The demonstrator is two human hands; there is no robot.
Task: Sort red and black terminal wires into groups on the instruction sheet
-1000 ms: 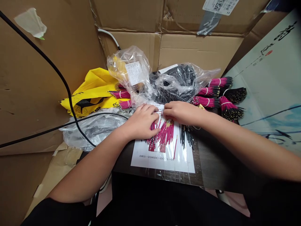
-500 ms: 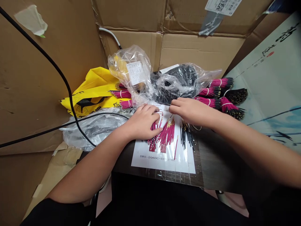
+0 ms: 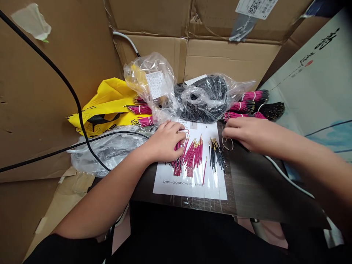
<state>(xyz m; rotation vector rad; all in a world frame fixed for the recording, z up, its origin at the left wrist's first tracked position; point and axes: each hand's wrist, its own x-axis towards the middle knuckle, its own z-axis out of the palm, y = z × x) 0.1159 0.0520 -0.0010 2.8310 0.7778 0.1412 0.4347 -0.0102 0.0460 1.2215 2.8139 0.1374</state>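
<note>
My left hand [image 3: 165, 141] lies curled over a loose bunch of pink wires [image 3: 192, 156] on a white printed sheet [image 3: 192, 185], fingers pressing their upper ends. A small group of black wires [image 3: 217, 156] lies to the right on the same sheet. My right hand [image 3: 247, 132] rests at the sheet's right edge, fingers bent, touching a thin rubber band [image 3: 227, 143] on the dark table [image 3: 255, 190]. Beyond it lie tied bundles of pink and black wires [image 3: 247, 106].
Clear plastic bags [image 3: 203, 97] of black wires and a yellow bag [image 3: 110, 106] sit at the back. Cardboard boxes [image 3: 220, 55] wall in the far and left sides. A black cable [image 3: 68, 91] crosses the left. A printed panel [image 3: 316, 80] leans at right.
My right hand has moved from the top of the pink wires to the right, off the sheet, to the rubber band. The left hand has stayed put.
</note>
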